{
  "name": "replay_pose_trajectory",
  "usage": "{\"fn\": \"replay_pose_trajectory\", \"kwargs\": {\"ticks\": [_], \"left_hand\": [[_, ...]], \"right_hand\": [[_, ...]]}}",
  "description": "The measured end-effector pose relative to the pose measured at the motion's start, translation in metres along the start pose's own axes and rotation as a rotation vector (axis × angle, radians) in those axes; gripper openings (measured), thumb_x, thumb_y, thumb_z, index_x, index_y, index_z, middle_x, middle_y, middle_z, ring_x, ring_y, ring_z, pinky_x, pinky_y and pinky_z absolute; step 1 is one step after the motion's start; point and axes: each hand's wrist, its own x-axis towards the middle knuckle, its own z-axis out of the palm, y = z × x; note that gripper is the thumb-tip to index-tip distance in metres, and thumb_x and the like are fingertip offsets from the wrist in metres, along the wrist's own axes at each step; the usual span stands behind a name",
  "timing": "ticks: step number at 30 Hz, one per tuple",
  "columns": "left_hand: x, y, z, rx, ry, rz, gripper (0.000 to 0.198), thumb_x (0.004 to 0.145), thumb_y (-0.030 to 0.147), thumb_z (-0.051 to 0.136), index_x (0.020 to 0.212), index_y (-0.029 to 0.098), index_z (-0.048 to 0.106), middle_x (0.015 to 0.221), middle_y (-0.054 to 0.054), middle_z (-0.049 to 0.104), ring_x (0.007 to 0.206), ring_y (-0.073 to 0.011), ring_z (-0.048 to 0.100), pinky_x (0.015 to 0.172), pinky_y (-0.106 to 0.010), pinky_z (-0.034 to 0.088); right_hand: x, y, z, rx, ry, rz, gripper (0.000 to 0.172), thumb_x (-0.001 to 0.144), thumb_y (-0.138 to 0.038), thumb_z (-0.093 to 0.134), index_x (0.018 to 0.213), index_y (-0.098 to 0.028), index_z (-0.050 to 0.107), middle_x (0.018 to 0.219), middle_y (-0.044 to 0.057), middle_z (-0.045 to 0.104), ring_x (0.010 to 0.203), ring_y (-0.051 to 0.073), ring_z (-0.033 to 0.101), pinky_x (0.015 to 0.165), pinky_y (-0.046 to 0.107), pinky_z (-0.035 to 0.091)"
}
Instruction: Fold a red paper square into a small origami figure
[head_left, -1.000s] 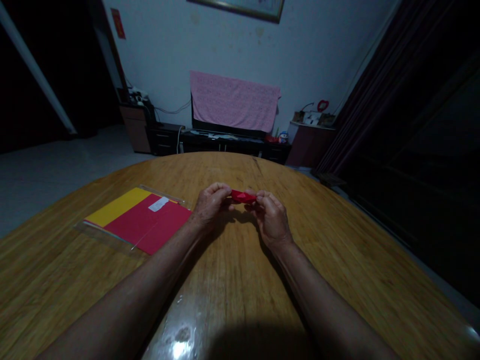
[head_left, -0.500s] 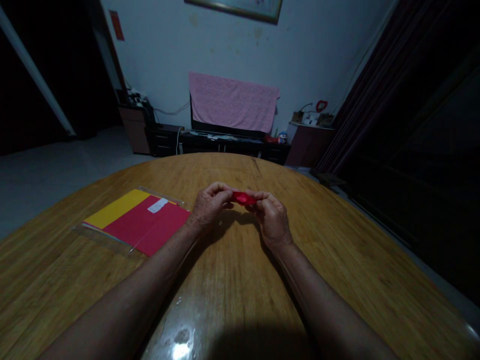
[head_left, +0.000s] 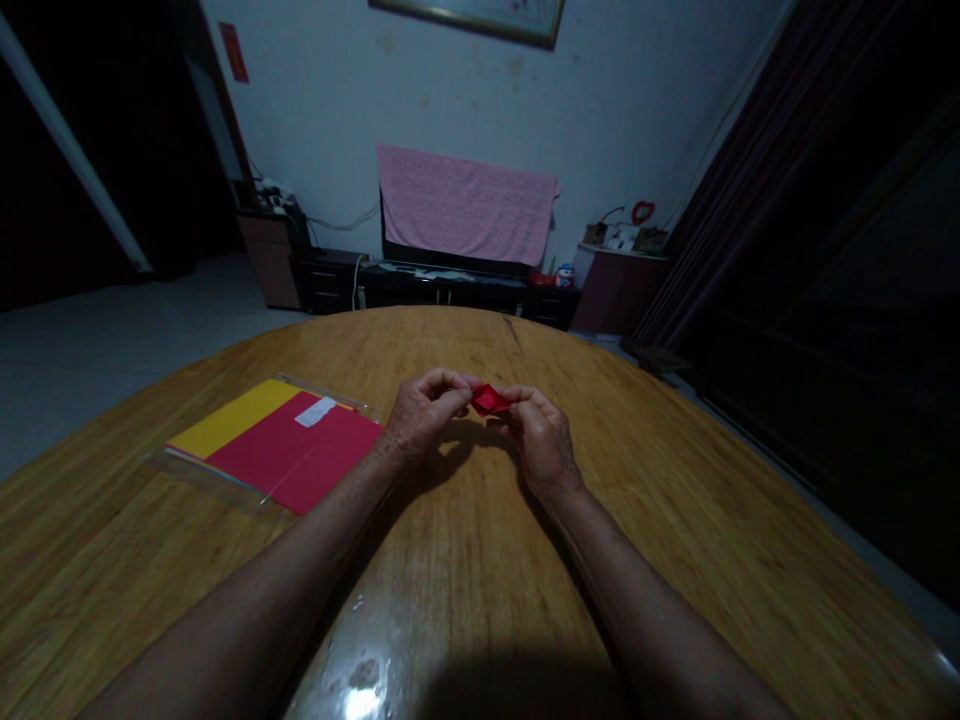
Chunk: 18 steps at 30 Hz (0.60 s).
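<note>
A small piece of folded red paper [head_left: 490, 400] is held between my two hands above the wooden table [head_left: 457, 560]. My left hand [head_left: 429, 408] pinches its left end between thumb and fingers. The right end is gripped by my right hand [head_left: 541, 435], its fingers curled. Between the fingertips the paper shows a diamond-like opening with a darker inside. The fingers hide both ends of it. Left of my left forearm lies a clear plastic sleeve [head_left: 225, 489] with yellow paper [head_left: 234, 416] and red paper [head_left: 300, 455] and a white label [head_left: 316, 411].
Beyond the round table's far edge stands a low black cabinet [head_left: 330, 285], with a pink cloth [head_left: 469, 205] draped over a screen. A side cabinet [head_left: 616, 290] with small items stands at the right, near a dark curtain [head_left: 720, 180]. Light glares off the near tabletop.
The folded red paper has widened from a narrow shape to a more open diamond. My left hand has shifted slightly right, closer to my right hand.
</note>
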Motion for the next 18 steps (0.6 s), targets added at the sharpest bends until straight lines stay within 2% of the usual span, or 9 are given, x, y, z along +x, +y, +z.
{"fn": "replay_pose_trajectory", "kwargs": {"ticks": [8, 11, 13, 18], "left_hand": [[-0.0039, 0.0065, 0.0046, -0.040, -0.015, -0.012, 0.008, 0.064, 0.010, 0.067, 0.058, 0.016, 0.064, 0.085, -0.004, 0.070, 0.072, -0.0128, 0.061, 0.065, -0.024, 0.049], [-0.0042, 0.0064, 0.0046, -0.043, 0.006, -0.060, 0.003, 0.066, 0.015, 0.069, 0.068, 0.016, 0.070, 0.080, -0.004, 0.069, 0.067, -0.0133, 0.061, 0.060, -0.025, 0.048], [-0.0034, 0.0046, 0.0041, -0.021, 0.032, -0.084, 0.009, 0.070, 0.019, 0.069, 0.078, 0.018, 0.073, 0.074, -0.003, 0.068, 0.061, -0.0126, 0.058, 0.055, -0.024, 0.046], [-0.0021, -0.0020, 0.0045, -0.016, 0.046, -0.054, 0.006, 0.071, 0.019, 0.069, 0.074, 0.016, 0.073, 0.066, -0.002, 0.065, 0.052, -0.0094, 0.053, 0.048, -0.021, 0.040]], "right_hand": [[0.0012, 0.0031, -0.0018, 0.009, 0.003, -0.023, 0.017, 0.065, -0.022, 0.056, 0.077, -0.019, 0.067, 0.078, 0.001, 0.071, 0.061, 0.014, 0.061, 0.062, 0.027, 0.048], [0.0009, 0.0034, -0.0017, -0.003, 0.006, -0.037, 0.017, 0.066, -0.023, 0.057, 0.078, -0.018, 0.068, 0.074, 0.001, 0.070, 0.062, 0.014, 0.061, 0.062, 0.027, 0.048], [0.0005, 0.0035, -0.0010, -0.011, 0.007, -0.039, 0.016, 0.066, -0.024, 0.058, 0.078, -0.018, 0.068, 0.074, 0.001, 0.069, 0.064, 0.015, 0.062, 0.063, 0.027, 0.048], [0.0012, 0.0063, 0.0011, -0.082, 0.016, -0.068, 0.018, 0.069, -0.028, 0.060, 0.082, -0.018, 0.068, 0.072, 0.001, 0.069, 0.060, 0.014, 0.060, 0.060, 0.027, 0.047]]}}
